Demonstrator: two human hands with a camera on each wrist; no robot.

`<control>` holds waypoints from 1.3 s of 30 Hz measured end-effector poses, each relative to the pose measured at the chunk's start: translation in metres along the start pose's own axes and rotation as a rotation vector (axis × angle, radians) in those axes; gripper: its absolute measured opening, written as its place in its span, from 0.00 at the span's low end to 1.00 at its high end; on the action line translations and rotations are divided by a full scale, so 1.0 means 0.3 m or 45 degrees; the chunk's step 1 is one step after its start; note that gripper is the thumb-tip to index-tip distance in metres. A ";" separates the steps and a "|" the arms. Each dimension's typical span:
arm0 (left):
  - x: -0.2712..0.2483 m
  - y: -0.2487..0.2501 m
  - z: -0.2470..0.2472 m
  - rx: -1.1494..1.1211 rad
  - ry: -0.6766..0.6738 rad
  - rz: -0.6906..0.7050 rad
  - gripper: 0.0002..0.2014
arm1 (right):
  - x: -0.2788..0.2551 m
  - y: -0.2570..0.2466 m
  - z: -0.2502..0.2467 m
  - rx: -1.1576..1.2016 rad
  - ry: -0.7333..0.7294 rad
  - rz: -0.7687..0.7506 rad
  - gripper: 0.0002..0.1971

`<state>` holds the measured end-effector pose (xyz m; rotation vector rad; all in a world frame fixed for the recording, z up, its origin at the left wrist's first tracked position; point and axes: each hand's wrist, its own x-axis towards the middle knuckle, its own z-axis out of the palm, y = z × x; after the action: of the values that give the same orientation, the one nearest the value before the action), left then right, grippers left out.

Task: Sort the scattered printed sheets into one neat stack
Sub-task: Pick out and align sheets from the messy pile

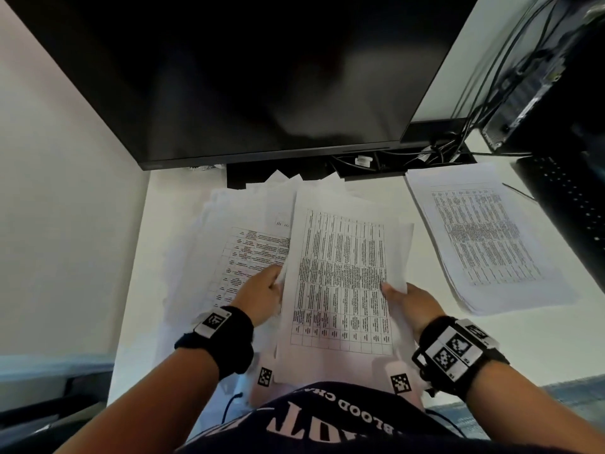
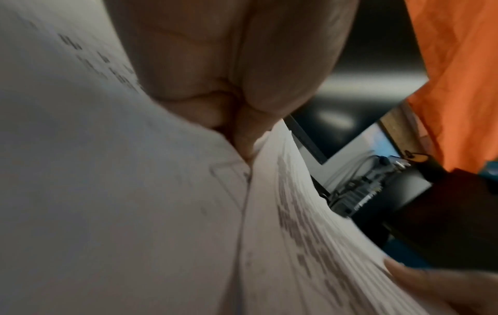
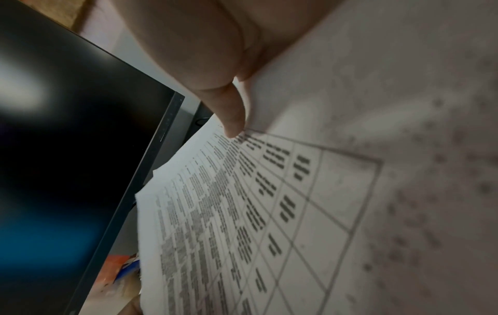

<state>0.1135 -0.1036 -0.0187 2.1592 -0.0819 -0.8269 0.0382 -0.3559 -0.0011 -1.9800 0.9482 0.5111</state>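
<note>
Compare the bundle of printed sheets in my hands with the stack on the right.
The held bundle of white printed sheets is gripped by the left hand and right hand; the white paper stack on the right lies untouched. The bundle's edges are fanned, the stack's fairly even. Both show printed tables.

held bundle of table-printed sheets point(image 1: 340, 283): lifted, tilted, centre | loose sheets point(image 1: 242, 244): fanned, overlapping, on worktop beneath and left | stack point(image 1: 491, 237): flat, skewed, right, apart

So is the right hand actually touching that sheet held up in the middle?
Touching. In the head view the right hand grips the held sheet by its right edge, thumb on top.
</note>
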 end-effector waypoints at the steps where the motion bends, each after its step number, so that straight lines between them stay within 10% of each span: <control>1: -0.005 -0.001 0.012 0.043 -0.075 0.004 0.11 | 0.002 0.003 -0.001 0.023 0.013 0.001 0.18; 6: 0.030 0.051 -0.049 0.327 0.028 0.172 0.06 | 0.011 0.026 -0.045 0.170 0.179 0.015 0.13; 11: 0.148 0.100 -0.185 0.701 0.341 0.310 0.21 | 0.017 0.067 -0.120 0.102 0.266 0.014 0.13; 18: 0.269 0.132 -0.205 1.152 0.176 0.212 0.36 | 0.031 0.107 -0.165 0.049 0.267 0.057 0.20; 22: 0.288 0.130 -0.201 1.349 0.061 0.181 0.27 | 0.035 0.104 -0.176 0.024 0.265 0.048 0.21; 26: 0.263 0.120 -0.244 1.031 0.206 0.022 0.14 | 0.047 0.091 -0.184 0.032 0.238 0.012 0.21; 32: 0.217 0.070 -0.297 0.858 0.335 -0.321 0.30 | 0.077 0.058 -0.170 0.091 0.196 0.011 0.23; 39: 0.156 0.046 -0.123 0.462 0.248 -0.112 0.20 | 0.094 0.040 -0.112 0.015 0.059 0.019 0.21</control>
<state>0.1746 -0.1031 -0.0167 2.5916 -0.0393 -0.6857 0.0466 -0.4001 -0.0073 -1.9836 0.9931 0.4684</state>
